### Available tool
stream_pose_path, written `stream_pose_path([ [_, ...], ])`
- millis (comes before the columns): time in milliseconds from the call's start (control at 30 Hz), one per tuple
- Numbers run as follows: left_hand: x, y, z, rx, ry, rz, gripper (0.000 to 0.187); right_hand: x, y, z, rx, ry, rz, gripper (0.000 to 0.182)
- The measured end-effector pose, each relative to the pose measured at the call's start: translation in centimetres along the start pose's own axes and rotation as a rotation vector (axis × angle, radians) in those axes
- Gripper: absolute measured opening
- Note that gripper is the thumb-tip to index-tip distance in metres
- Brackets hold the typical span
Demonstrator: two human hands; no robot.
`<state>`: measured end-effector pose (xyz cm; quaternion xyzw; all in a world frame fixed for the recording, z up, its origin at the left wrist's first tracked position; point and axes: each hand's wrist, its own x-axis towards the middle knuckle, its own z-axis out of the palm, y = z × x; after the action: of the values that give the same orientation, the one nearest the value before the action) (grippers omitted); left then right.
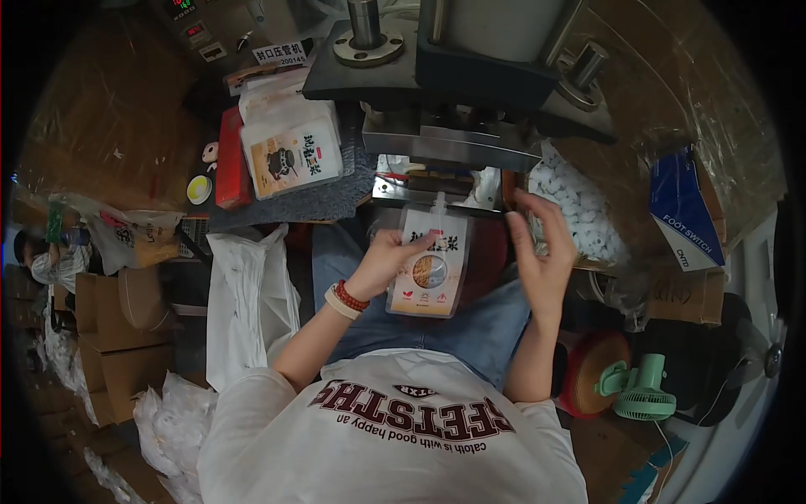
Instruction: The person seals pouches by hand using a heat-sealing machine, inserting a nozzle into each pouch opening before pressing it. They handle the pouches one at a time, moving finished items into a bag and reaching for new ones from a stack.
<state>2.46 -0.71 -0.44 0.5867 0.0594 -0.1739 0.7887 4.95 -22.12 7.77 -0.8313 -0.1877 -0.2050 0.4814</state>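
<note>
My left hand (385, 267) grips a flat spouted pouch (430, 294) by its left edge, with the thumb across its printed front. The pouch is upright in front of my lap, its clear spout (440, 202) pointing at the press. To the right, apart from the pouch, my right hand (544, 252) is raised with fingers and thumb apart; I see nothing held in it. Just beyond the spout is the metal jaw area (437, 182) of the press (453, 143). A heap of small white plastic parts (579, 206) lies beside my right hand.
A stack of printed pouches (294, 155) lies on a grey mat (353, 181) beside a red box (232, 160). At right are a blue foot-switch box (684, 210) and a green fan (646, 391). A white bag (248, 294) hangs at left. Another person (59, 265) is at far left.
</note>
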Motion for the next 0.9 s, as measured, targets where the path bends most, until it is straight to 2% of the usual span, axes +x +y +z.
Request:
stream_pose_path([
  [67, 1.6, 1.3, 0.2, -0.208, 0.01, -0.027, 0.025, 0.7, 1.0, -1.6, -0.032, 0.066, 0.065, 0.028],
  [133, 3.4, 1.9, -0.4, -0.233, -0.005, -0.058, 0.028, 1.6, 3.1, -2.4, -0.362, 0.173, 0.15, 0.026],
  [167, 4.1, 2.2, -0.3, -0.274, -0.019, -0.053, 0.029, 1.6, 5.2, -2.2, -0.572, 0.138, 0.13, 0.028],
  [200, 4.7, 2.3, -0.4, -0.314, -0.032, -0.049, 0.03, 1.1, 7.3, -1.7, -0.569, 0.135, 0.13, 0.028],
  [267, 5.3, 2.4, -0.8, -0.307, -0.034, -0.081, 0.032, 0.7, 10.4, -0.7, -0.768, -0.051, 0.246, 0.029],
  [367, 5.0, 2.6, -0.5, -0.304, -0.038, -0.114, 0.03, 0.4, 10.2, -0.4, -0.656, -0.062, 0.262, 0.028],
  [433, 6.0, 1.2, -3.4, 0.212, 0.014, -0.08, 0.037, 0.4, 11.6, -1.0, -0.61, -0.163, 0.288, 0.024],
  [467, 4.9, 2.7, -3.9, 0.46, 0.134, 0.109, 0.043, 0.4, 12.0, -1.1, -0.641, -0.168, 0.259, 0.024],
  [533, 3.8, 3.5, -6.8, 1.072, 0.689, 0.577, 0.059, -0.2, 11.6, -1.5, -0.505, -0.143, 0.219, 0.025],
  [567, 2.5, 4.1, -7.9, 1.432, 0.862, 0.51, 0.077, -0.2, 11.3, -1.8, -0.42, -0.144, 0.235, 0.025],
  [600, 1.8, 3.3, -10.2, 1.561, 0.806, 0.432, 0.081, 0.1, 11.1, -1.6, -0.405, -0.145, 0.208, 0.025],
  [633, 1.0, 2.0, -12.3, 1.679, 0.731, 0.342, 0.085, 0.1, 10.8, -1.7, -0.436, -0.197, 0.282, 0.026],
  [667, -0.5, 1.6, -12.7, 1.711, 0.614, 0.375, 0.082, 0.0, 10.7, -2.0, -0.476, -0.25, 0.364, 0.027],
  [733, -2.7, 0.4, -13.4, 1.672, 0.419, 0.548, 0.077, 0.4, 11.5, -1.9, -0.463, -0.195, 0.33, 0.027],
  [800, -4.1, 0.5, -12.8, 1.603, 0.514, 0.651, 0.06, 0.8, 10.7, -1.6, -0.448, -0.149, 0.308, 0.027],
  [833, -4.5, 0.3, -12.9, 1.532, 0.565, 0.67, 0.054, 1.1, 9.1, -1.4, -0.228, -0.007, 0.225, 0.025],
  [867, -4.3, 0.7, -12.6, 1.417, 0.613, 0.737, 0.037, 1.5, 7.3, -1.1, -0.009, 0.134, 0.143, 0.023],
  [900, -4.5, 1.1, -11.9, 1.225, 0.622, 0.676, 0.034, 1.5, 5.2, -0.7, -0.022, 0.126, 0.16, 0.023],
])
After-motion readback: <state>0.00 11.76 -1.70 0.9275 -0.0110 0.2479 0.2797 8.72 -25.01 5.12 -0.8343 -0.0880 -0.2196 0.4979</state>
